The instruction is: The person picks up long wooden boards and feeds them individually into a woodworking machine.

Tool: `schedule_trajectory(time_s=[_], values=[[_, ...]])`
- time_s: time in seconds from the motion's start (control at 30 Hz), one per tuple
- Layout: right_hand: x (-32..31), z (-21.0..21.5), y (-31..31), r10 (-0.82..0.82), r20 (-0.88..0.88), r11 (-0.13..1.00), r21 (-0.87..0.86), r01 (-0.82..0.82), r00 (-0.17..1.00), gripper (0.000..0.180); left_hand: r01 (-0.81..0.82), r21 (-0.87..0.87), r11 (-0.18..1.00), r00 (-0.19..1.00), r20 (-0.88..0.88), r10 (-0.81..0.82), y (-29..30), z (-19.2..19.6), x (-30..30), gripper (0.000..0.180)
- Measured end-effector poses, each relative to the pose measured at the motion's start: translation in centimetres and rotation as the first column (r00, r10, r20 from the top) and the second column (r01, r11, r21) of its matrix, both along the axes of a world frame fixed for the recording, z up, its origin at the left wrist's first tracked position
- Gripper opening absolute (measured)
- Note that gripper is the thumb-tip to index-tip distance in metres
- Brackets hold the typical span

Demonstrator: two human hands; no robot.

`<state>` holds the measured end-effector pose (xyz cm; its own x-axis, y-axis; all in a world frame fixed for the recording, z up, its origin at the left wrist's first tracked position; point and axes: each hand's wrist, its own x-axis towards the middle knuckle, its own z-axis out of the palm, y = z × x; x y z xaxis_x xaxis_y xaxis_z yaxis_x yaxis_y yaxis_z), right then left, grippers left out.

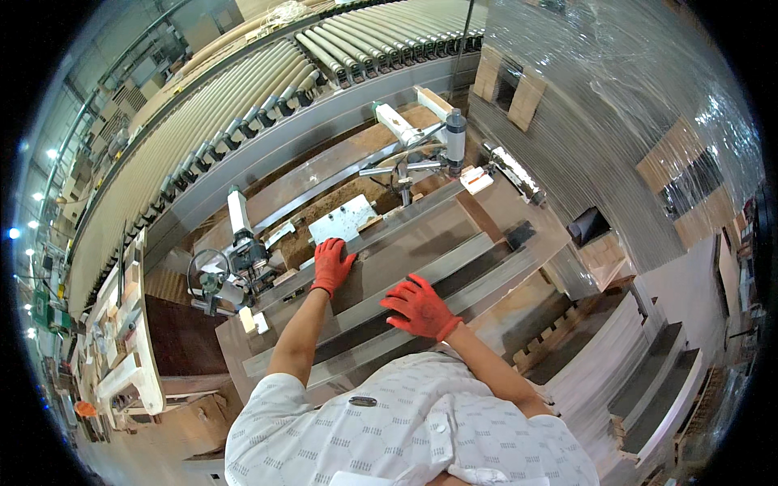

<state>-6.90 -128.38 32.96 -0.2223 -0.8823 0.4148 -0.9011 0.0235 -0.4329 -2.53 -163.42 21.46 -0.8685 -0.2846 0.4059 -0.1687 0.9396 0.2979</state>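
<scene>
One grey strip (458, 258) slants, long axis from tabletop's (233, 347) near left toward far right; left hand (331, 266) beyond, right hand (420, 309) over it, both open; white cylinders (238, 212) crowd far edge.

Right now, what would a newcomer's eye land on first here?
Probably the red-gloved left hand beside a pale plate, and the matching right hand slightly lower, both near the middle. Beyond, a roller conveyor runs across the upper left, while a plastic-wrapped stack fills the upper right.

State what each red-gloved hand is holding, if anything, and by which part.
Nothing visibly: the left red-gloved hand is open near a pale rectangular metal plate; the right spreads over a long grey strip.
</scene>
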Motion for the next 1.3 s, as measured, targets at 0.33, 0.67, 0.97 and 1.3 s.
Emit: schedule_trajectory(time_s=[0.33,0.67,0.97,1.3], values=[[1.3,0.1,-1.6,0.106,-0.053,0.976,0.199,-0.093,0.993,0.058,-0.084,-0.124,0.989,0.969,0.222,0.110,1.3,3.0,-1.8,0.066],[-9.0,1.4,-3.8,0.149,-0.126,0.730,0.683,-0.023,0.981,0.084,-0.134,0.056,0.989,0.918,0.383,0.103,0.8,3.9,-1.5,0.071],[-15.9,-2.0,1.1,0.019,-0.088,0.811,0.584,0.036,0.996,0.065,-0.150,0.046,0.988,0.927,0.353,0.125,1.2,3.5,-1.3,0.073],[-16.9,-2.4,0.7,0.075,-0.070,0.807,0.591,-0.019,0.995,0.061,-0.164,0.059,0.985,0.929,0.345,0.134,1.1,2.8,-1.4,0.075]])
